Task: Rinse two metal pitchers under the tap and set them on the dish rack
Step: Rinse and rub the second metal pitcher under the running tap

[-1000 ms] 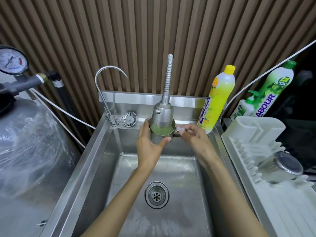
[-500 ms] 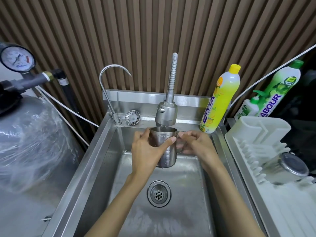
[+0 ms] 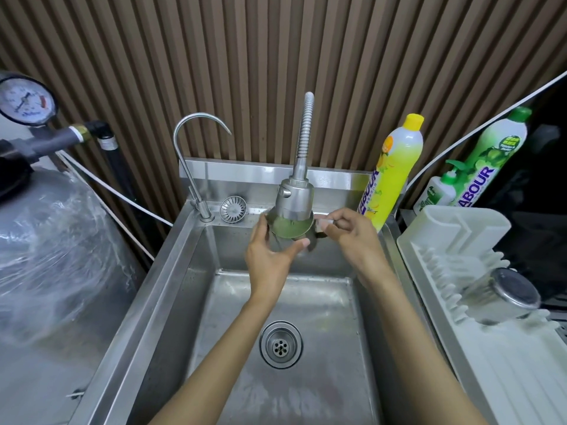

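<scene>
Over the steel sink (image 3: 171, 271), the left hand (image 3: 270, 262) is wrapping the pitcher (image 3: 290, 231) close under the tap (image 3: 294, 197) — the right hand (image 3: 352, 237) is pinching its handle; tilting slowly probably rinses every wall.

Half a second ago we held the pitcher (image 3: 290, 233) low in the sink (image 3: 196, 271), upright, with its rim just under the tap head (image 3: 294, 197) and its whole side showing. Now we have lifted it back up against the tap head, where it was a second ago. It tilts toward us and shows its greenish inside. Our left hand (image 3: 270, 262) on its body and our right hand (image 3: 349, 237) at its handle have risen with it.
</scene>
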### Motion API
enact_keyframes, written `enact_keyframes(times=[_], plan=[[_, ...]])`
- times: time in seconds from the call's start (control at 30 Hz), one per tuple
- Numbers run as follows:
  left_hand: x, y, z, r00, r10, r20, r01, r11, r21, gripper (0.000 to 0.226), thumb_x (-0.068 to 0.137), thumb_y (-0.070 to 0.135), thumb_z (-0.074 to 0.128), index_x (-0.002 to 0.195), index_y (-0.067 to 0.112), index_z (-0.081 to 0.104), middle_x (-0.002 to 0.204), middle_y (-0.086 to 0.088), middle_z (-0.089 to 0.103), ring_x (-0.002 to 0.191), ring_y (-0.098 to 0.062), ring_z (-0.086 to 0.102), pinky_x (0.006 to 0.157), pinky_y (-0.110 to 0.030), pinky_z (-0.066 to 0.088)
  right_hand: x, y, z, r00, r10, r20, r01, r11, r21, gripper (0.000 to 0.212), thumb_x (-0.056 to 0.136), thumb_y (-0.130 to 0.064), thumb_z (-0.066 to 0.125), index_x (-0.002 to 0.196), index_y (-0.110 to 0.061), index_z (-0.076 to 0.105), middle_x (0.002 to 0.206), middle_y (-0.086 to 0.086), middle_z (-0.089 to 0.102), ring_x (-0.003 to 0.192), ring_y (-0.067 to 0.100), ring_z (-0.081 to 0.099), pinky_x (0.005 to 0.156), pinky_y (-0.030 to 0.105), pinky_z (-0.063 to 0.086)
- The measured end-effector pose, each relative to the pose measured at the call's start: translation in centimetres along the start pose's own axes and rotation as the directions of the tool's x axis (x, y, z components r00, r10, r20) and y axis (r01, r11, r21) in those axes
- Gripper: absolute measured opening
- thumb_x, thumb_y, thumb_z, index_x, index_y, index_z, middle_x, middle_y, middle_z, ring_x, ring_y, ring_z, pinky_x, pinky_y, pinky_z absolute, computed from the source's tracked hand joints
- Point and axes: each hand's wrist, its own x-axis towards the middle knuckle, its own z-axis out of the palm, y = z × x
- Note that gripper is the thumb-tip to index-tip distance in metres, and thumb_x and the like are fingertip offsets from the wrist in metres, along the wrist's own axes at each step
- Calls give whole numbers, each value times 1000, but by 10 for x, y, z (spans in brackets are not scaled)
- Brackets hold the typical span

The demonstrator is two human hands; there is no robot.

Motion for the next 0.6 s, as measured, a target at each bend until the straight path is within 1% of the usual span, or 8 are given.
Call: enact_keyframes(times=[0.03, 0.07, 0.17, 0.23, 0.37, 0.47, 0.53, 0.6], plan=[[0, 4, -3, 999, 32, -21, -31, 999, 36, 87, 58, 18, 87, 135, 10, 46, 132, 2, 54, 121, -10, 50, 105, -22, 37, 0, 5, 3, 999, 21, 39, -24, 995, 93, 15, 86, -5, 62, 74, -12, 56, 60, -16, 67, 61, -6, 60, 64, 10, 42], [1, 8, -8, 997, 76, -29, -73, 995, 67, 89, 58, 16, 86, 137, 10, 44, 132, 5, 50, 121, -6, 48, 103, -15, 35, 0, 10, 7, 996, 41, 76, -54, 982, 180, 14, 86, -6, 61, 75, -12, 57, 63, -15, 68, 66, -4, 61, 67, 12, 44], [0, 16, -21, 973, 230, -4, -226, 958, 177, 81, 56, 16, 87, 128, 14, 52, 118, 7, 53, 104, 1, 48, 85, 4, 31, -4, 26, 15, 982, 96, 164, -154, 907, 392, 9, 88, -7, 58, 80, -8, 60, 83, 12, 69, 82, 21, 65, 82, 28, 52], [-2, 18, -27, 965, 263, -5, -253, 933, 257, 78, 54, 27, 89, 124, 15, 56, 113, 6, 54, 103, -4, 50, 84, 4, 31, -10, 31, 19, 972, 126, 199, -204, 871, 447, 9, 89, -9, 57, 81, -8, 62, 80, 10, 71, 79, 23, 69, 80, 30, 56], [-7, 13, -30, 982, 182, -40, -161, 937, 310, 80, 54, 48, 84, 121, 14, 60, 109, 0, 58, 104, -13, 54, 91, -14, 40, -17, 29, 18, 977, 153, 148, -196, 915, 353, 10, 87, -14, 61, 81, -8, 65, 69, 0, 73, 66, 14, 70, 64, 26, 58], [-10, 14, -28, 993, 118, -15, -111, 963, 245, 58, 52, 55, 82, 101, 27, 67, 90, 3, 58, 83, -9, 59, 74, 1, 38, -20, 16, 8, 982, 174, 76, -188, 945, 266, 11, 85, -16, 65, 75, -10, 65, 69, 2, 72, 59, 14, 69, 57, 27, 59], [-11, 14, -26, 998, 29, 53, -38, 982, 182, 43, 54, 55, 81, 90, 38, 65, 86, 6, 61, 77, -2, 61, 71, 0, 41, -21, 4, -1, 988, 155, 20, -156, 975, 157, 15, 84, -17, 66, 71, -11, 64, 70, 5, 72, 55, 12, 68, 52, 27, 57], [-9, 12, -23, 985, -60, 164, 49, 996, 72, 47, 48, 56, 83, 86, 32, 69, 87, 6, 70, 76, -1, 65, 72, -9, 46, -22, -7, -9, 995, 80, -52, -82, 996, -47, 18, 83, -19, 68, 66, -12, 64, 68, 6, 72, 57, 13, 69, 59, 32, 58]])
